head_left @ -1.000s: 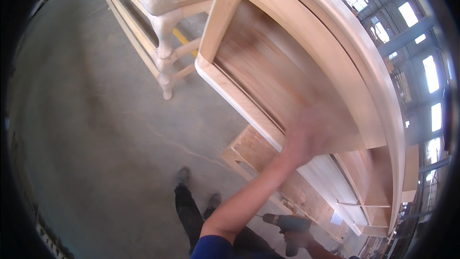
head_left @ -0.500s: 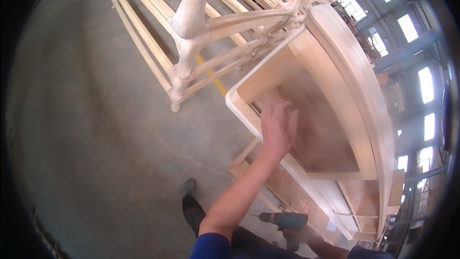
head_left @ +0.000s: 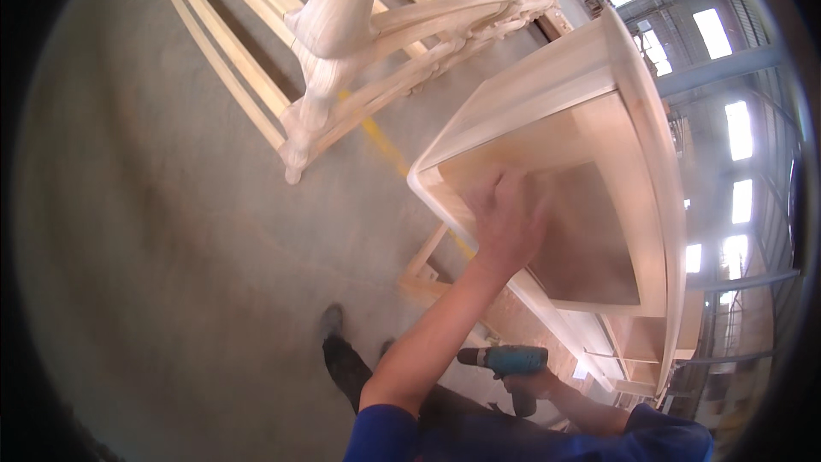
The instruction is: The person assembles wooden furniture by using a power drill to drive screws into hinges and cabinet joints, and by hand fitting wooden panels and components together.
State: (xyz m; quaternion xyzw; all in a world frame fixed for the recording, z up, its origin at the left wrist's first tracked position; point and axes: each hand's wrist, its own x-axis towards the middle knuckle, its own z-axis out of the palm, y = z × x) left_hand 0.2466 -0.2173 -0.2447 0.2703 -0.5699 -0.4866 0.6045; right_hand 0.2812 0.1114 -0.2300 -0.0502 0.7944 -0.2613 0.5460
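My left hand (head_left: 510, 224) reaches up to a pale wooden cabinet (head_left: 534, 68). Its blurred fingers look spread against a framed door panel (head_left: 590, 239) with a darker centre; whether they press on it or just hover is unclear. Lower down, my right hand (head_left: 532, 383) is closed round the grip of a teal and black cordless drill (head_left: 516, 360). The drill lies level with its chuck toward the left, apart from the cabinet. No bit stands out clearly at the chuck.
Carved, unfinished wooden frames with legs (head_left: 321, 85) stand on the grey floor (head_left: 188, 231) at upper left. A yellow line (head_left: 380, 141) runs along the floor. Below the cabinet is a low wooden frame (head_left: 423, 269). My shoe (head_left: 332, 321) shows beneath my left arm.
My view has shifted, showing more of the cabinet's upper side. My left hand stays at the panel, its fingers shifted over it. The drill remains in my right hand, slightly higher in view.
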